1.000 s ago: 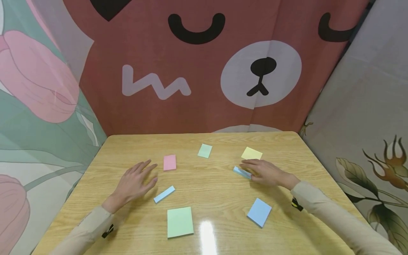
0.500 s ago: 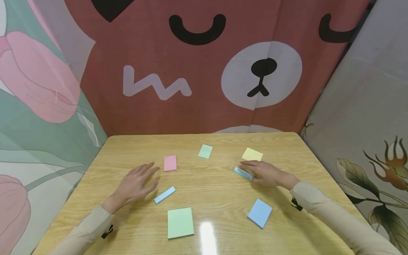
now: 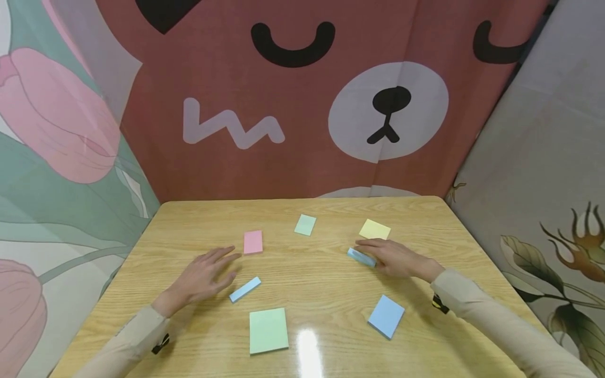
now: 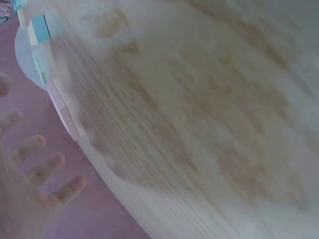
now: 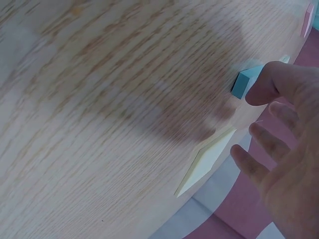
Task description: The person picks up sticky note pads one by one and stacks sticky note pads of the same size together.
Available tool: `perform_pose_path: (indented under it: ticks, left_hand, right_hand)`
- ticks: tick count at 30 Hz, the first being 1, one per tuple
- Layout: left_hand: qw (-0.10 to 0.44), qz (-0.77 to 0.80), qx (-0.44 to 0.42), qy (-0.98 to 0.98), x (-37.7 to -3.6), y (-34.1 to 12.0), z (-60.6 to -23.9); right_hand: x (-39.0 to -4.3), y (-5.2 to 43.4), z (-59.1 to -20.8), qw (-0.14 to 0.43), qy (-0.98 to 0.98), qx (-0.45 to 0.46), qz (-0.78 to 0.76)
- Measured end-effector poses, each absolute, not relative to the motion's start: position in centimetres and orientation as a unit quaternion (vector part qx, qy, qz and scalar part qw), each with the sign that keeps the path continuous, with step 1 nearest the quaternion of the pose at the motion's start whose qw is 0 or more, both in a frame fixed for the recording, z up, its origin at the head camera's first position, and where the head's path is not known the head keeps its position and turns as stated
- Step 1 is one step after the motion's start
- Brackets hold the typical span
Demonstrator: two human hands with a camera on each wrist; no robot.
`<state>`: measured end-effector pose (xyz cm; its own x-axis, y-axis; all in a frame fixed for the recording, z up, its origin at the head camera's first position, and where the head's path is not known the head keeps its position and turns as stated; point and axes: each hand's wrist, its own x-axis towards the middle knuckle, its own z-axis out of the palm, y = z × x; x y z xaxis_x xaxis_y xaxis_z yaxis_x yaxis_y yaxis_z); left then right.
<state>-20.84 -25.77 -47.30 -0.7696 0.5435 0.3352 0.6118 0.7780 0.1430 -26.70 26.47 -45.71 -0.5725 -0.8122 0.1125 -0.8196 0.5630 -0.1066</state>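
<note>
My left hand (image 3: 200, 275) hovers over the table with its fingers spread, holding nothing. Near it lie a pink sticky note pad (image 3: 252, 242) beyond the fingertips and a narrow light-blue sticky note pad (image 3: 245, 289) by the thumb. On the right, my right hand (image 3: 394, 257) has its thumb and index finger at another narrow blue sticky note pad (image 3: 360, 256) and seems to pinch it; the index fingertip is hidden in the right wrist view, where the pad's end (image 5: 240, 85) shows beside the thumb. Just past those fingers lies a yellow sticky note pad (image 3: 375, 229).
A small green pad (image 3: 305, 224) lies at the far middle of the wooden table (image 3: 326, 289). Closer in are a large green pad (image 3: 268, 331) and a blue pad (image 3: 386, 316). Printed cloths hang behind the table and at both sides.
My left hand has shifted slightly right and nearer, towards the narrow blue pad. The right hand stays almost in place, with a little more of its narrow blue pad showing.
</note>
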Motion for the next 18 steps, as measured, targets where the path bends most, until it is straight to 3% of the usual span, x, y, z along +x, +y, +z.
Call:
perform_pose_path:
  ticks: [18]
  left_hand:
    - [0.073, -0.139, -0.352, -0.923, -20.72, -25.48, -47.14]
  right_hand:
    - [-26.74, 26.14, -45.69, 0.008, -0.88, 0.469, 0.071]
